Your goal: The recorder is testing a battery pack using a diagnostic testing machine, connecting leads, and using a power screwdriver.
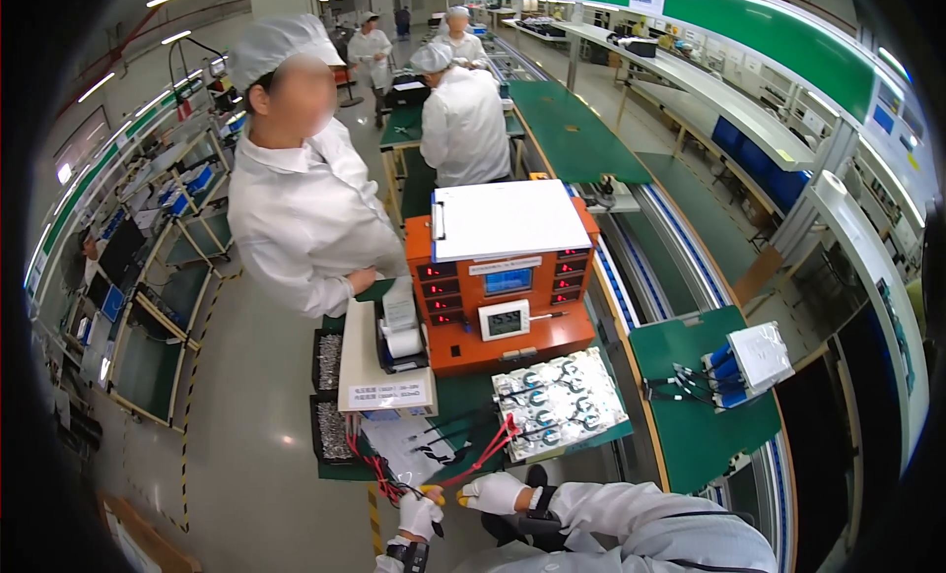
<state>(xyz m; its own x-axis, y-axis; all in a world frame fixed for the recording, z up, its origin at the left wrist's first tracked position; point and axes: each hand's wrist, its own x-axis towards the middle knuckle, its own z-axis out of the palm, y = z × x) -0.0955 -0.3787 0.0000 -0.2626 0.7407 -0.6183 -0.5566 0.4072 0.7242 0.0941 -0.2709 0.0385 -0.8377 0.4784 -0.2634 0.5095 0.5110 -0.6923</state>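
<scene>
My left hand [422,512], in a white glove with yellow fingertips, is closed on red and black wires [386,486] at the green bench's near edge. My right hand [494,493], gloved alike, is closed just to its right, fingertips pinched. Whatever it may hold is too small to make out. Red leads [485,457] run from the area between my hands up to a white battery module [558,404] with several dark cable loops on top. A white sheet of paper [406,449] lies beyond my left hand, with black leads across it.
Behind the module stands an orange test box [458,351] with red displays and a clipboard [507,221]. Left of it are a cream instrument [370,376], a small printer [402,343] and black bins of metal parts [333,430]. A co-worker [305,199] stands at the left. Right, a blue-celled pack [754,361].
</scene>
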